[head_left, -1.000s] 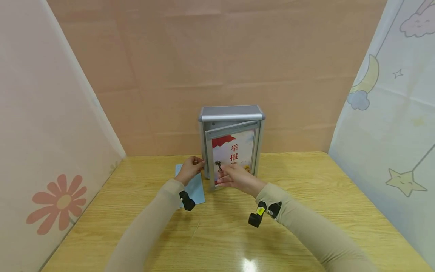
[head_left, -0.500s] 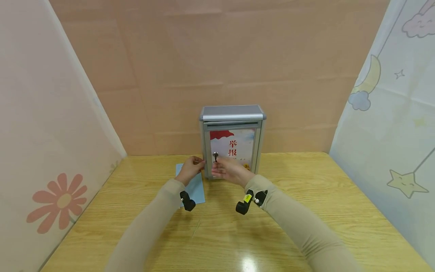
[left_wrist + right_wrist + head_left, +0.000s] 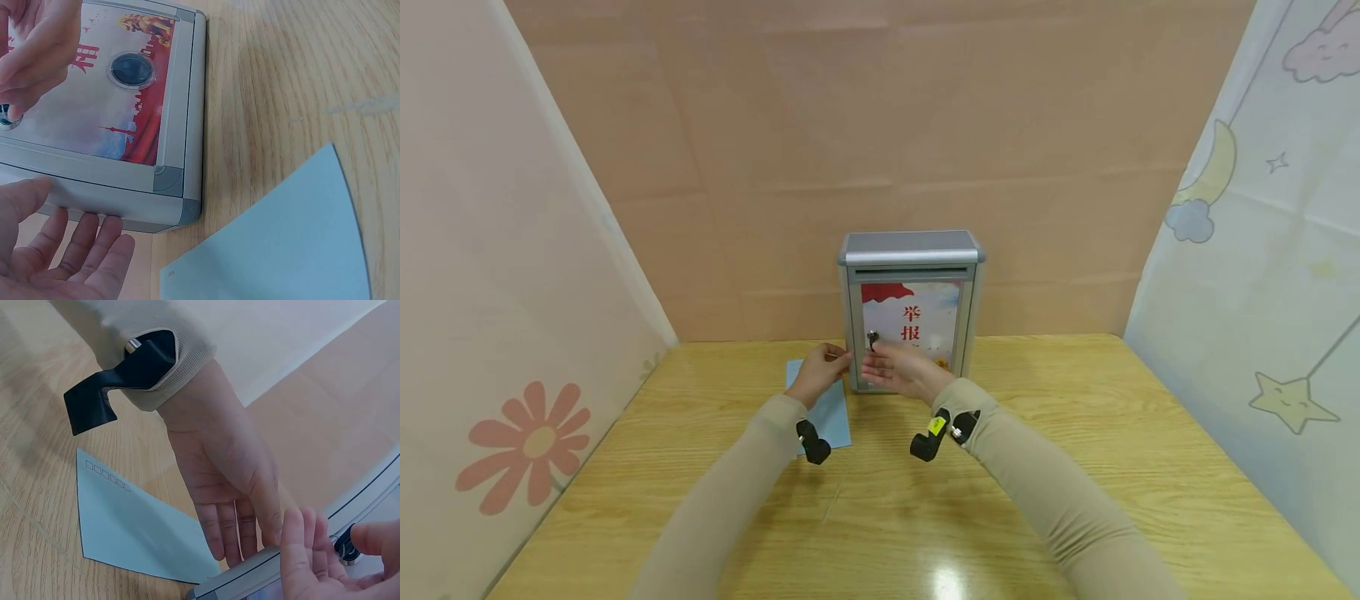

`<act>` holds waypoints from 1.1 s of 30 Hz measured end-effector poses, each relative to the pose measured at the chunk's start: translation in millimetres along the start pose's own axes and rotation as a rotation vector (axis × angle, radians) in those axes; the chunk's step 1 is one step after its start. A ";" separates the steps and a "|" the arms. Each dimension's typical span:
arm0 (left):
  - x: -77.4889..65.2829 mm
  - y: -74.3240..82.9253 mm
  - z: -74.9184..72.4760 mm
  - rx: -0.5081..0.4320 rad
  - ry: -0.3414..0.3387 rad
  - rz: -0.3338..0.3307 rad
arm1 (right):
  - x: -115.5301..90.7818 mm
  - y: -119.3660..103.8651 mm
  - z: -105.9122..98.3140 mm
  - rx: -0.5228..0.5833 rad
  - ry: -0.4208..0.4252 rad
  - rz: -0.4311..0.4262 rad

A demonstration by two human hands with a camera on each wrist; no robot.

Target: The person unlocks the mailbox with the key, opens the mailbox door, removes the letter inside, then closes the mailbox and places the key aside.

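A grey metal letter box [image 3: 912, 246] stands upright against the back of the table, its front door [image 3: 887, 317] flush with the frame. The door bears a printed picture with red characters. At the door's left edge my right hand [image 3: 904, 369] pinches the black-headed key [image 3: 347, 547] in the lock, thumb on one side, the other fingers fairly straight. My left hand [image 3: 820, 373] touches the box's left side, its thumb at the front edge and its fingers extended along the side [image 3: 87, 250]. A light blue envelope [image 3: 829, 423] lies flat under the left wrist.
The wooden table [image 3: 1037, 467] reaches forward to a peach cloth backdrop [image 3: 760, 167]. Pale printed cloths hang on both sides, with a flower at left and a moon and star at right. Each wrist carries a black camera mount [image 3: 813, 442].
The door, ajar a second ago, has swung into the box frame. My right hand moved left and slightly up with it, staying at the key. My left hand kept its place.
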State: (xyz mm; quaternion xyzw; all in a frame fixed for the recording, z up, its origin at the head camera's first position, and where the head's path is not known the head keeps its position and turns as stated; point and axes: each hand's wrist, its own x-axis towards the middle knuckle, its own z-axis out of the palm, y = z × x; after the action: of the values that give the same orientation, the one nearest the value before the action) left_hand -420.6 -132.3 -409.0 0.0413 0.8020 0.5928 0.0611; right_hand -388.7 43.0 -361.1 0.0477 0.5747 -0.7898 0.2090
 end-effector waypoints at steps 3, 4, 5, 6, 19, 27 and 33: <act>0.5 0.2 -0.3 0.000 -0.003 0.000 | 0.4 -0.8 -0.6 0.007 -0.006 0.011; 0.4 0.4 -0.4 0.000 -0.005 -0.001 | 0.8 -1.0 -0.8 0.009 -0.008 0.012; 0.2 0.8 -0.5 0.000 -0.006 -0.001 | 1.1 -1.1 -1.0 0.010 -0.009 0.013; 0.1 0.9 -0.6 0.002 -0.007 0.001 | 1.5 -1.3 -1.3 0.014 -0.012 0.015; -1.9 3.2 -1.0 -0.003 -0.010 0.004 | 0.5 -0.6 6.2 -0.219 0.046 -0.143; 2.1 0.2 -2.3 -0.020 -0.017 0.003 | -1.0 -2.0 7.8 -0.307 0.088 -0.173; 1.4 1.1 -1.3 -0.021 -0.015 0.001 | 4.6 -0.6 3.9 -0.109 0.072 -0.129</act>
State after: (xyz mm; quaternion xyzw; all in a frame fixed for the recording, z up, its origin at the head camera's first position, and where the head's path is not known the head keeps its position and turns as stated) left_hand -422.1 -133.0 -407.7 0.0455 0.7951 0.6010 0.0673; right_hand -392.5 38.2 -360.7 0.0275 0.6257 -0.7671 0.1389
